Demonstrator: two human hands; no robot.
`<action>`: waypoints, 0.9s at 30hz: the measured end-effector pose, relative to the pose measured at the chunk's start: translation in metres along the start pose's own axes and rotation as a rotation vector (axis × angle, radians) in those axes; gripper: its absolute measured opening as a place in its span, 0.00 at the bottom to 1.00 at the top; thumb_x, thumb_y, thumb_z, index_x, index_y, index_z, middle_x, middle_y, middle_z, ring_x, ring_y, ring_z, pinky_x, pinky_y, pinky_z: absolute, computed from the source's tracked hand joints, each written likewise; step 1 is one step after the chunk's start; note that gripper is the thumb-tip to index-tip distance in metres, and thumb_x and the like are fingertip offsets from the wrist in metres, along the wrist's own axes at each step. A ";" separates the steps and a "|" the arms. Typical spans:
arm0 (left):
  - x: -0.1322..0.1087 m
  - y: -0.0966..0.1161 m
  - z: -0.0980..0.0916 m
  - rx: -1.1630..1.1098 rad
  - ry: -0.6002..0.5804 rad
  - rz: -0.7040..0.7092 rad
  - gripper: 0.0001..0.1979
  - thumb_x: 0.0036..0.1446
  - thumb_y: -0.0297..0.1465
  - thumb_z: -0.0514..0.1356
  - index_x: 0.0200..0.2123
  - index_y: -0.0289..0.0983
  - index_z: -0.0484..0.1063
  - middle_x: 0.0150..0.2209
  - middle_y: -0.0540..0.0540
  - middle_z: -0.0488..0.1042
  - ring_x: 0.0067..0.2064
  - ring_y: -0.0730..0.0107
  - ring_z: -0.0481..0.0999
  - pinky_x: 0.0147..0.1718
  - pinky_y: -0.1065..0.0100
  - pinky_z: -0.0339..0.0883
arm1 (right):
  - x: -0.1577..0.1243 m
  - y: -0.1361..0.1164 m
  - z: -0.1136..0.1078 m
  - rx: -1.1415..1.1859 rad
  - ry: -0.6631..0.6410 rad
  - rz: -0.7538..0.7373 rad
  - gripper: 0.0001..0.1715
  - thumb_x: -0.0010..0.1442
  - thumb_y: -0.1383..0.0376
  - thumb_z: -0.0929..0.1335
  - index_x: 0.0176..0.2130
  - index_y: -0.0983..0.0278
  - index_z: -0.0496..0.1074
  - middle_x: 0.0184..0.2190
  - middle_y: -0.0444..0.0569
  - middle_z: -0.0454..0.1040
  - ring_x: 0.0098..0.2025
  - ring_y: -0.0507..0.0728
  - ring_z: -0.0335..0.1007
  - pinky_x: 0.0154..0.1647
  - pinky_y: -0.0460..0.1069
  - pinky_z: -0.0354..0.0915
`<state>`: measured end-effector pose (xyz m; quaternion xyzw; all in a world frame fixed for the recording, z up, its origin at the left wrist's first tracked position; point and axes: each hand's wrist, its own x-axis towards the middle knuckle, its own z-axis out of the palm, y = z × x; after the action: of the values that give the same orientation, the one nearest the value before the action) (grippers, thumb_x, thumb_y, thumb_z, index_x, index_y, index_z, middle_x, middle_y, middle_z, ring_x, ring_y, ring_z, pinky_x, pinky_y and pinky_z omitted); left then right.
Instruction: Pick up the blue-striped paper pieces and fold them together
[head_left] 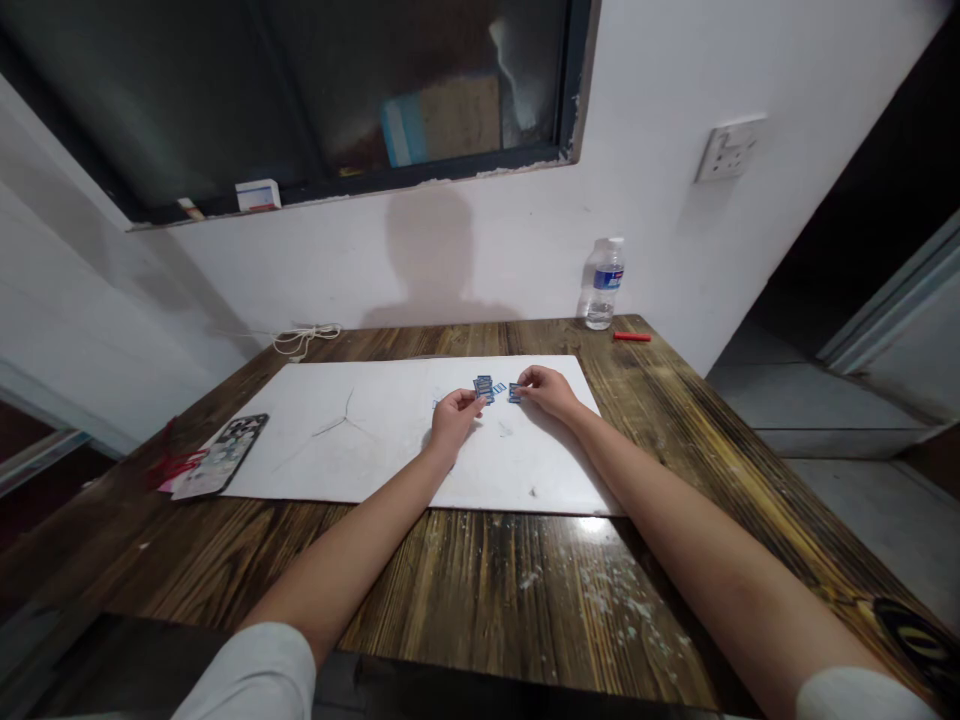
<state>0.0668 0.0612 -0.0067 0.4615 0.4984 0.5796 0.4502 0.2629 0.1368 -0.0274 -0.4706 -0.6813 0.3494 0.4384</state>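
Observation:
My left hand is closed at the fingertips on a cluster of small blue rectangular pieces, which look like tiny cards or tiles. A hand's width to the right, my right hand pinches another small blue piece between thumb and fingers. Between the hands lies a pale piece with a blue outline. Both hands are low over a white board. The exact kind of the pieces is too small to make out.
The board lies on a dark wooden table. At its left end is a phone-like patterned case by red strings. A white cable, a water bottle and a red pen-like stick are at the back.

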 end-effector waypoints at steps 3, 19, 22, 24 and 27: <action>0.001 0.000 -0.001 0.000 -0.002 0.016 0.20 0.34 0.42 0.73 0.27 0.37 0.74 0.27 0.49 0.74 0.26 0.75 0.69 0.23 0.74 0.60 | 0.001 -0.007 0.000 0.386 -0.112 -0.017 0.24 0.36 0.52 0.79 0.28 0.62 0.70 0.25 0.44 0.73 0.29 0.55 0.69 0.34 0.52 0.65; -0.001 0.002 0.000 0.036 -0.082 0.035 0.20 0.33 0.44 0.73 0.24 0.36 0.74 0.20 0.51 0.72 0.24 0.73 0.69 0.27 0.70 0.63 | -0.009 -0.040 0.010 0.493 -0.200 -0.073 0.26 0.38 0.54 0.79 0.35 0.63 0.73 0.27 0.44 0.75 0.30 0.54 0.71 0.35 0.51 0.68; -0.003 0.004 0.001 0.048 -0.110 0.037 0.21 0.31 0.45 0.74 0.24 0.36 0.74 0.21 0.50 0.73 0.24 0.74 0.68 0.27 0.70 0.62 | -0.011 -0.041 0.011 0.545 -0.295 -0.027 0.26 0.38 0.55 0.79 0.35 0.63 0.74 0.28 0.45 0.77 0.31 0.55 0.73 0.36 0.52 0.69; -0.004 0.006 0.001 0.056 -0.127 0.037 0.22 0.31 0.45 0.74 0.24 0.35 0.74 0.22 0.50 0.74 0.24 0.74 0.68 0.27 0.70 0.62 | -0.011 -0.041 0.013 0.541 -0.310 -0.012 0.24 0.38 0.55 0.79 0.32 0.64 0.74 0.26 0.45 0.77 0.30 0.55 0.73 0.35 0.51 0.69; -0.005 0.008 0.001 0.044 -0.134 0.035 0.22 0.33 0.47 0.73 0.25 0.36 0.75 0.22 0.49 0.73 0.25 0.73 0.69 0.28 0.70 0.62 | -0.010 -0.039 0.015 0.536 -0.286 -0.015 0.22 0.37 0.56 0.79 0.29 0.64 0.73 0.25 0.44 0.75 0.28 0.53 0.71 0.33 0.50 0.67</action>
<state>0.0684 0.0561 0.0007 0.5177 0.4716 0.5440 0.4623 0.2372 0.1139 -0.0009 -0.2794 -0.6231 0.5763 0.4490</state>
